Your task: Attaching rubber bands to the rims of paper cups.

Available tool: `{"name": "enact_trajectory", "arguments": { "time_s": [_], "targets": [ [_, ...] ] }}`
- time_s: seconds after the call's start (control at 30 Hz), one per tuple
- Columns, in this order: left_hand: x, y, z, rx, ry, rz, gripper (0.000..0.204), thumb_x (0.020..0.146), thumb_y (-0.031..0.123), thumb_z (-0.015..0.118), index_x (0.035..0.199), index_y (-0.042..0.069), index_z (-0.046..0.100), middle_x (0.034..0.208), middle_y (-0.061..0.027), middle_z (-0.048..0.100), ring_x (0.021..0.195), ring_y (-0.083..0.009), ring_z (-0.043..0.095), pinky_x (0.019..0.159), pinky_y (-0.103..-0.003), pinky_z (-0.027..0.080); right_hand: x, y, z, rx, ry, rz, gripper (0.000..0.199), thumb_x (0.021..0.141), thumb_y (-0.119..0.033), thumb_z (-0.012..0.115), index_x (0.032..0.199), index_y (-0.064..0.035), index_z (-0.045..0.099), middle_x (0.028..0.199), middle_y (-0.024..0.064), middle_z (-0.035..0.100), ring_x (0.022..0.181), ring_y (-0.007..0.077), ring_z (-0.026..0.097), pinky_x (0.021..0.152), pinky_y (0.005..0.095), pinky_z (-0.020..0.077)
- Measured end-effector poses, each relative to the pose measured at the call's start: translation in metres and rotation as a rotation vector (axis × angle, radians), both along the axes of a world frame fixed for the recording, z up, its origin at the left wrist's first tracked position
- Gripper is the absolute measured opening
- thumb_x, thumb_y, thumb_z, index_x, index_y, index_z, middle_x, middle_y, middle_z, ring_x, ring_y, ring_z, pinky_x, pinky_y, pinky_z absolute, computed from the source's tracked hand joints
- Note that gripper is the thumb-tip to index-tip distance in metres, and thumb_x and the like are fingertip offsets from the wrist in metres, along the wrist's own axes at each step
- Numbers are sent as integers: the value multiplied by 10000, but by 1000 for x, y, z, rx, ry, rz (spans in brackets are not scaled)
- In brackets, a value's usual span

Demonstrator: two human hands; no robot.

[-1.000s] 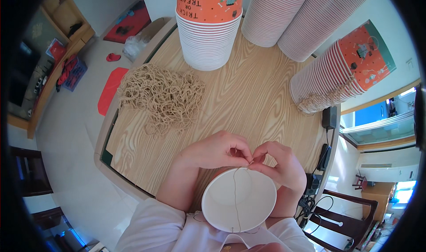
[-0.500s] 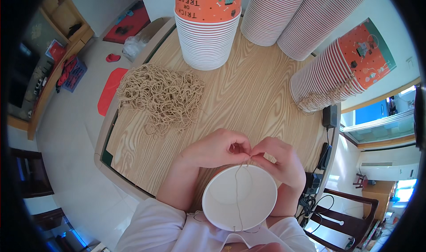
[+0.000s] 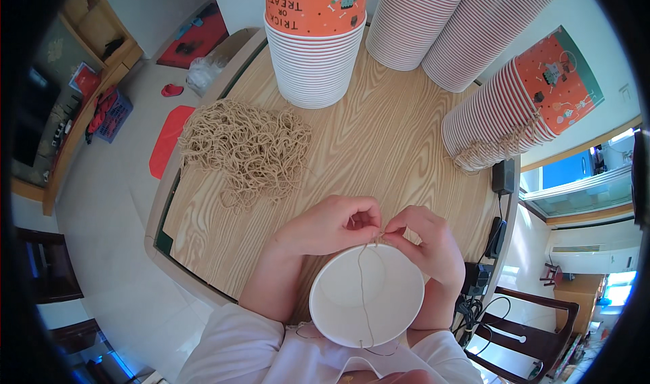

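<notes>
A white-lined paper bucket point(image 3: 338, 296) stands mouth up against my body, with a length of tan string point(image 3: 363, 282) running across its mouth from the far rim to the near rim. Just beyond the far rim, my left hand point(image 3: 342, 223) pinches the string between thumb and forefinger. My right hand point(image 3: 426, 242) meets it there, its thumb and forefinger closed on the same string end. The fingertips nearly touch, so the shape of the string between them is hard to make out.
A tangled heap of tan strings point(image 3: 247, 147) lies on the wooden table point(image 3: 379, 140) at left. Tall stacks of nested buckets point(image 3: 315, 66) stand at the back. A leaning stack point(image 3: 501, 110) at right has strings hanging on it. Black adapters and cables point(image 3: 477, 279) line the right edge.
My fingertips have drawn slightly apart at the string. The bucket has shifted up a little toward my hands.
</notes>
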State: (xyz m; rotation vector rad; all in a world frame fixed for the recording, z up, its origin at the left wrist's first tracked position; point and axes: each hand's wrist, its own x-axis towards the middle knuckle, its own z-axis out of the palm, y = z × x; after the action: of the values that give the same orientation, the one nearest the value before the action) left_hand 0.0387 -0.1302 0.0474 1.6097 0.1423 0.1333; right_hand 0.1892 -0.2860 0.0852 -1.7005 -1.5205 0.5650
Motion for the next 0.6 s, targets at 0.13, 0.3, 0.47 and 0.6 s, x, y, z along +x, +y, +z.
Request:
{"name": "enact_trajectory", "arguments": {
  "time_s": [0.13, 0.3, 0.47, 0.6],
  "targets": [
    [-1, 2, 3, -14, 46, -34, 91, 905, 85, 643, 958, 18, 612, 858, -23, 659, 812, -82, 613, 692, -250, 498, -4, 0, 4, -53, 45, -48, 165, 753, -56, 754, 887, -41, 659, 797, 97, 641, 762, 280, 641, 694, 355, 502],
    [-1, 2, 2, -21, 38, -41, 102, 903, 88, 655, 966, 19, 615, 861, -25, 667, 815, -83, 617, 693, -253, 501, -1, -1, 0, -75, 11, -46, 173, 753, -31, 770, 891, -14, 667, 839, 85, 658, 809, 254, 645, 727, 328, 500],
    [1, -2, 0, 36, 7, 32, 163, 869, 135, 702, 958, 12, 644, 797, -81, 690, 721, -151, 662, 651, -294, 521, -1, -1, -2, -60, -15, -66, 170, 751, -31, 766, 889, -17, 668, 842, 84, 658, 810, 260, 644, 720, 330, 503],
    [0, -1, 5, 37, 97, -2, 146, 890, 113, 689, 994, 14, 666, 864, -39, 695, 823, -88, 632, 705, -259, 516, -1, 0, -2, -55, -30, -67, 169, 748, -31, 767, 883, -17, 667, 838, 83, 658, 806, 263, 642, 721, 333, 503]
  ]
}}
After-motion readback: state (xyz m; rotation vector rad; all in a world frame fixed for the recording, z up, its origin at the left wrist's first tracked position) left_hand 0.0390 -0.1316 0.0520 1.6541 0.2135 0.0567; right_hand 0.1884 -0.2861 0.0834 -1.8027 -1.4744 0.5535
